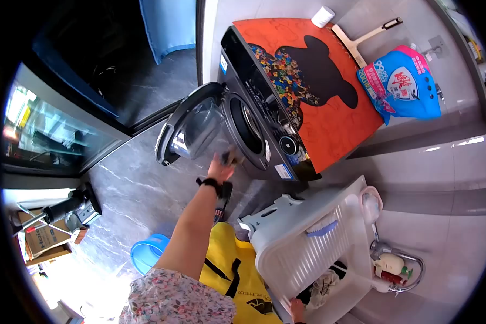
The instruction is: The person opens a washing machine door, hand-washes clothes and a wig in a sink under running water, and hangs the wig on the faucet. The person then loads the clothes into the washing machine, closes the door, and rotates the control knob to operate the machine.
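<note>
My left hand point(221, 169), with a black band at its wrist, reaches to the front of a dark washing machine point(237, 81). It is closed around a small dark and tan thing point(232, 157), too blurred to name. The machine's round door point(191, 127) stands wide open beside the hand, and the drum opening point(247, 123) shows just above it. Low in the view, my right hand point(297, 309) is at the edge of a white laundry sink point(270, 259); its fingers are mostly hidden. Black and pale clothes point(324, 289) lie in the basin close to it.
A blue bucket point(148, 254) and a yellow bag point(237, 275) are on the floor by the sink. A scrub brush point(323, 228) lies on the washboard slope. Beside the basin is a faucet point(416, 264). A detergent bag point(399, 83) rests on the machine's orange mat point(345, 135).
</note>
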